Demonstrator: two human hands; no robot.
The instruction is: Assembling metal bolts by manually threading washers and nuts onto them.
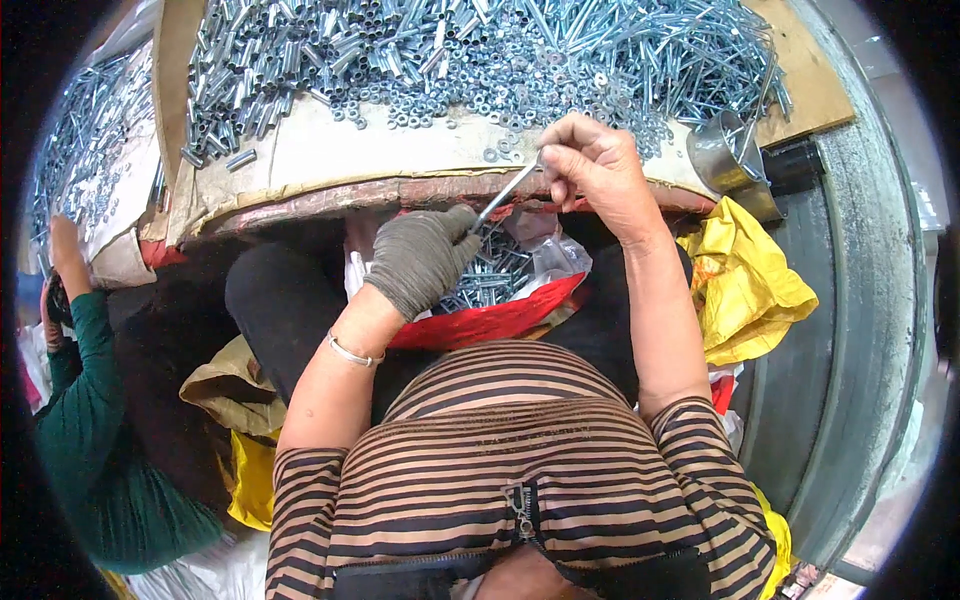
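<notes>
My left hand (425, 260), in a grey glove, is closed around the lower end of a long, thin metal bolt (508, 195). The bolt slants up to the right, over the table's near edge. At its upper end my bare right hand (592, 170) pinches with thumb and forefinger. Any small part between those fingertips is hidden. Below the hands, a red-edged bag (490, 325) lies open at my lap, with finished-looking metal bolts (490, 280) inside. Loose washers (505, 150) lie on the table just beyond the bolt.
Metal sleeves (300, 60), nuts (405, 110) and long bolts (680, 60) are heaped along the table (340, 150). A metal cup (722, 155) stands at its right end, above a yellow bag (750, 285). A co-worker in a green sleeve (95, 350) sits at the left.
</notes>
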